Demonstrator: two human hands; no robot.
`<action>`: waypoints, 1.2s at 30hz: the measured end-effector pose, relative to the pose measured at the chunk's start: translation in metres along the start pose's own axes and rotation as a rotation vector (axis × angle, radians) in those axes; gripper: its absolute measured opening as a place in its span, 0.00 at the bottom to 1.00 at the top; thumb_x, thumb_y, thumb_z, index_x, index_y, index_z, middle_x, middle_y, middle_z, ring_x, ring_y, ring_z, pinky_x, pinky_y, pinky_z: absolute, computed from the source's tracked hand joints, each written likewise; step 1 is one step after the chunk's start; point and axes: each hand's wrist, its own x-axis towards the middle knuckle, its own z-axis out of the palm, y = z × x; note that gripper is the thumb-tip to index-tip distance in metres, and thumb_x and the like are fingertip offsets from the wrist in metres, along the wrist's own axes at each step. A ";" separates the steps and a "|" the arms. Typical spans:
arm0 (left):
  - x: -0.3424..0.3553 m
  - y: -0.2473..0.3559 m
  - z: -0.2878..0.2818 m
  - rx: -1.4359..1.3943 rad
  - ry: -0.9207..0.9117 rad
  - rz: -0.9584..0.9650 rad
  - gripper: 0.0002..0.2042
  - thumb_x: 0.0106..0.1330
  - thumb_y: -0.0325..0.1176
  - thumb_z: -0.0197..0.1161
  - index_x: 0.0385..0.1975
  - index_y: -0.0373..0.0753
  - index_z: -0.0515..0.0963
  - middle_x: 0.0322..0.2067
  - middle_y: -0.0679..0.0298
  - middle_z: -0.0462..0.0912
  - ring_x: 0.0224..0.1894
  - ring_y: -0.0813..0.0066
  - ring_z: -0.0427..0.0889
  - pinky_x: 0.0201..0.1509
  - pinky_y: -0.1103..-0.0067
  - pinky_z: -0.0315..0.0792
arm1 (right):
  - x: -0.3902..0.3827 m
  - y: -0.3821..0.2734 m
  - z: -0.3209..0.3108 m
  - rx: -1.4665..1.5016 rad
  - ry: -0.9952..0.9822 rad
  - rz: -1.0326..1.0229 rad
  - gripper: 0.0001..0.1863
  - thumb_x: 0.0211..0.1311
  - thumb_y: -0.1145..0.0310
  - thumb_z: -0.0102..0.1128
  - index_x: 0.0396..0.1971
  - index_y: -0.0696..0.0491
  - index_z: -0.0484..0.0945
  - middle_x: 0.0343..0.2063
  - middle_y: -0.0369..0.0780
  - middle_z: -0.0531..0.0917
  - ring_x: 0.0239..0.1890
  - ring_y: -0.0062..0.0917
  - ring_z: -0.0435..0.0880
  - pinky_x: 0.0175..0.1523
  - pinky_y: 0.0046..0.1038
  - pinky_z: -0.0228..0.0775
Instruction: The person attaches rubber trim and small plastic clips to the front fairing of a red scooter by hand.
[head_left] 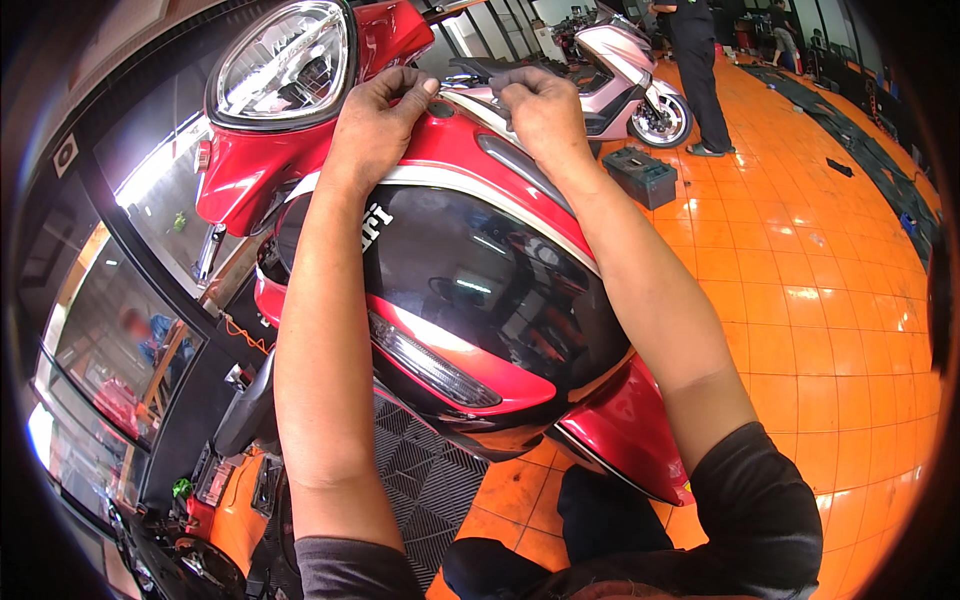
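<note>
Both arms reach forward over a red scooter, whose black front panel (490, 270) has a glossy face and a white trim line. My left hand (378, 118) is above the panel's upper edge, with its fingers curled and the thumb close to the forefinger. Farther right, my right hand (545, 112) bends its fingers inward in a pinch at the scooter's far edge. Between the two hands runs a pale narrow strip (478, 108) along the red bodywork; whether either hand grips it I cannot tell. A dark round spot (440, 110) lies on the red surface beside my left thumb.
The headlight (285, 65) stands left of my left hand. Beyond are a pink scooter (635, 75), a standing person (697, 70) and a dark toolbox (643, 177). Orange tiles (800, 330) cover the right side. A black mat (415, 460) lies beneath the scooter, and glass panels line the left.
</note>
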 end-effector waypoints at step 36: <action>-0.001 -0.005 0.001 0.028 0.018 0.060 0.15 0.66 0.41 0.64 0.36 0.31 0.81 0.29 0.56 0.85 0.31 0.74 0.78 0.40 0.76 0.73 | -0.013 -0.022 0.016 -0.221 -0.046 -0.662 0.10 0.59 0.69 0.62 0.38 0.58 0.83 0.32 0.45 0.83 0.33 0.36 0.84 0.39 0.31 0.75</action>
